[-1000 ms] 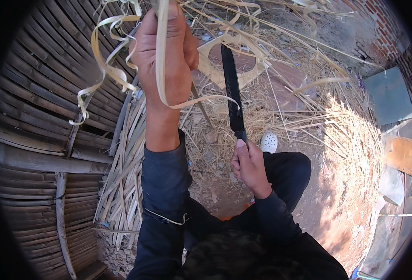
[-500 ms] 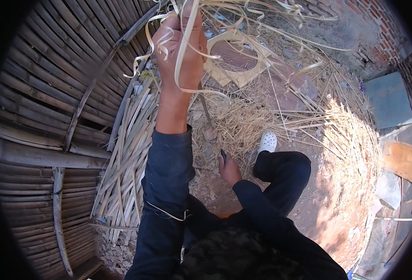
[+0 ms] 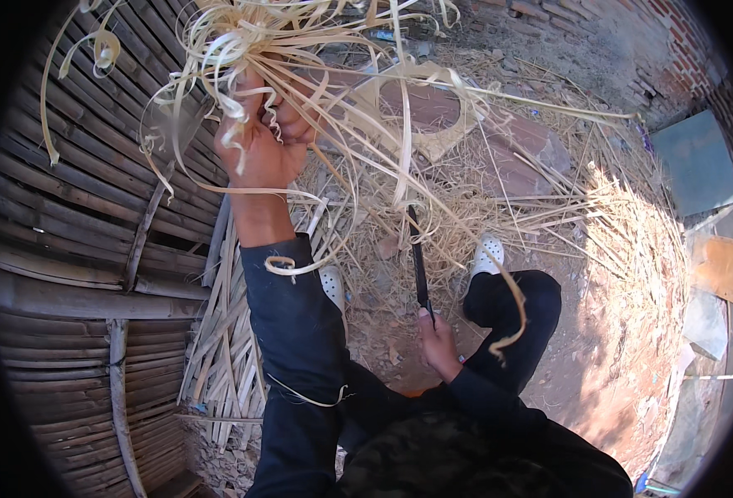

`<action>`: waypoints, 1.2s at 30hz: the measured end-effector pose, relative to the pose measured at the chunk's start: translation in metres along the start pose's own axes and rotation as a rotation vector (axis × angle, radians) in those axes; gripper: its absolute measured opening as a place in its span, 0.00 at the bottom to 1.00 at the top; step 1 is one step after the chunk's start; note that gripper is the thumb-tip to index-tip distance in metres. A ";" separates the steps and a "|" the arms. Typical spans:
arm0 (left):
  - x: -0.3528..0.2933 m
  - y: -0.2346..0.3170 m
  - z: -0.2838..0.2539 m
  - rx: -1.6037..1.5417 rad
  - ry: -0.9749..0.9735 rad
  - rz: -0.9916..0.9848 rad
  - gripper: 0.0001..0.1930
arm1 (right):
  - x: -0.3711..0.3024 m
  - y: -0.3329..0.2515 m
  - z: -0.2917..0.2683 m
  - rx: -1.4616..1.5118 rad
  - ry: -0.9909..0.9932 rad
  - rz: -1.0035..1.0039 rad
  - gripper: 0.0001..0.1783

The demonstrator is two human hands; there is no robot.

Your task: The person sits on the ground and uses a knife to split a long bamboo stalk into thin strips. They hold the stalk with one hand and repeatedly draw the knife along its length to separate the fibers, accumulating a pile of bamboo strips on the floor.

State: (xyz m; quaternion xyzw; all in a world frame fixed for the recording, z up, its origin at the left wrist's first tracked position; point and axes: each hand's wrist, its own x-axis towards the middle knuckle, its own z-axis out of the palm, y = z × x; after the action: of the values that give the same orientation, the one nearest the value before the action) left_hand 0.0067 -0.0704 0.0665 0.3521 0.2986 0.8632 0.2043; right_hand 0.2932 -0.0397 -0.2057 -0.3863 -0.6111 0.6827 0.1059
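Strips of pale, curling fibre are bunched in the left hand, which is folded closed around them at the upper left of the view; they spray outward every way, one long piece trailing to the lower right. Lower down, the right hand grips a slim black knife, its long axis nearly upright in view, tip upward (whether it touches the strips, I cannot tell).
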 end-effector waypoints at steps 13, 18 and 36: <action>0.003 -0.019 0.017 -0.022 -0.084 -0.017 0.18 | 0.038 -0.074 0.048 -0.358 0.072 -0.469 0.18; 0.004 -0.014 0.017 0.011 -0.155 -0.018 0.19 | 0.028 -0.135 0.031 -0.373 -0.091 -0.324 0.19; 0.000 -0.023 0.042 0.110 -0.223 -0.051 0.22 | 0.019 -0.105 0.028 -0.036 -0.086 -0.306 0.21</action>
State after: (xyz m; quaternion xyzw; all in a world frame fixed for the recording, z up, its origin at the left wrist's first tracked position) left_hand 0.0406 -0.0381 0.0752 0.4486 0.3300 0.7956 0.2386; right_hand 0.2274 -0.0244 -0.1184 -0.2613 -0.6788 0.6635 0.1755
